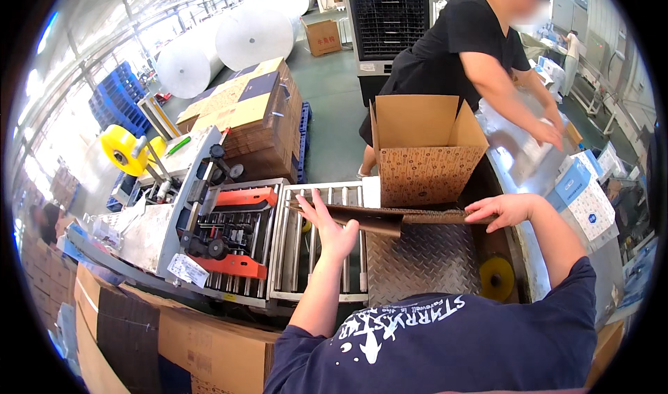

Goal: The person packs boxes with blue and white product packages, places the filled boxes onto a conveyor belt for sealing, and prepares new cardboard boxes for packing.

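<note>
A brown cardboard box (pixel 431 216), seen nearly edge-on from above, lies between my hands with a flap (pixel 376 221) sticking out to the left. My left hand (pixel 332 232) is at the flap's left end, its fingers spread and thumb apart. On the right, my right hand (pixel 508 212) rests at the box's right end with fingers stretched out. Just beyond stands an open, upright carton (pixel 428 168) with a small printed pattern and raised flaps. Whether its inside holds anything is hidden.
A metal tread plate (pixel 424 265) lies below the box. To the left, a roller conveyor (pixel 316 269) leads to a taping machine (pixel 229 234) with orange guides and a yellow tape roll (pixel 120 150). A co-worker (pixel 459 53) bends over the lit table at right. Stacked flat cartons (pixel 243 130) stand behind.
</note>
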The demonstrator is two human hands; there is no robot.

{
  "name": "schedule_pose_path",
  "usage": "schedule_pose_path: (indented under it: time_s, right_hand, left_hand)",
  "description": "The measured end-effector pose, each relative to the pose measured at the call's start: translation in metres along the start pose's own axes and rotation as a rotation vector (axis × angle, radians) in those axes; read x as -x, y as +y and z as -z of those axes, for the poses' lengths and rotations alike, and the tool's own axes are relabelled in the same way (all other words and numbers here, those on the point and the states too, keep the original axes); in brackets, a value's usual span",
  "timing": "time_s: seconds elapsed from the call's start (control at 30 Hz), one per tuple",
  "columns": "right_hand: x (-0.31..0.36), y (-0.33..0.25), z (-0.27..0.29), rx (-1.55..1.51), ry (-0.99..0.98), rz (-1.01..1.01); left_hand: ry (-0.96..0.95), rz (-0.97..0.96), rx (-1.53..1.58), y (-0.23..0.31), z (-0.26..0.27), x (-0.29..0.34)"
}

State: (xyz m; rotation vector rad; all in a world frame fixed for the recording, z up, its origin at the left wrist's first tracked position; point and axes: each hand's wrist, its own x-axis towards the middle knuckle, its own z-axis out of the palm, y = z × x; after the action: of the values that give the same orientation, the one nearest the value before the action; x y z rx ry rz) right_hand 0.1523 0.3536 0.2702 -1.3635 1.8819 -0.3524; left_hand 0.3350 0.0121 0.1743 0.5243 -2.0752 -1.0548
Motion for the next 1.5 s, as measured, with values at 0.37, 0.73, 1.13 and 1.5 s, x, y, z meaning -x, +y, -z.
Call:
schedule_pose_path:
  time_s: [0.37,0.73,1.13,1.5]
  right_hand:
    - [0.023,-0.05,-0.002,0.28,0.457,-0.059]
    - [-0.043,0.016,-0.03,0.089,1.01,0.2]
    - [-0.133,-0.02,-0.043,0.763,-0.046,0.135]
    - [-0.141,-0.065,0.007,0.706,0.769,0.152]
  left_hand:
    - [-0.02,-0.25,0.058,-0.003,0.081,0.019]
    - [-1.305,-0.338,-0.506,0.017,0.003,0.013]
    - [-1.697,0.009,-0.502,0.14,0.066,0.026]
    - [-0.277,-0.036,-0.722,-0.01,0.069,0.051]
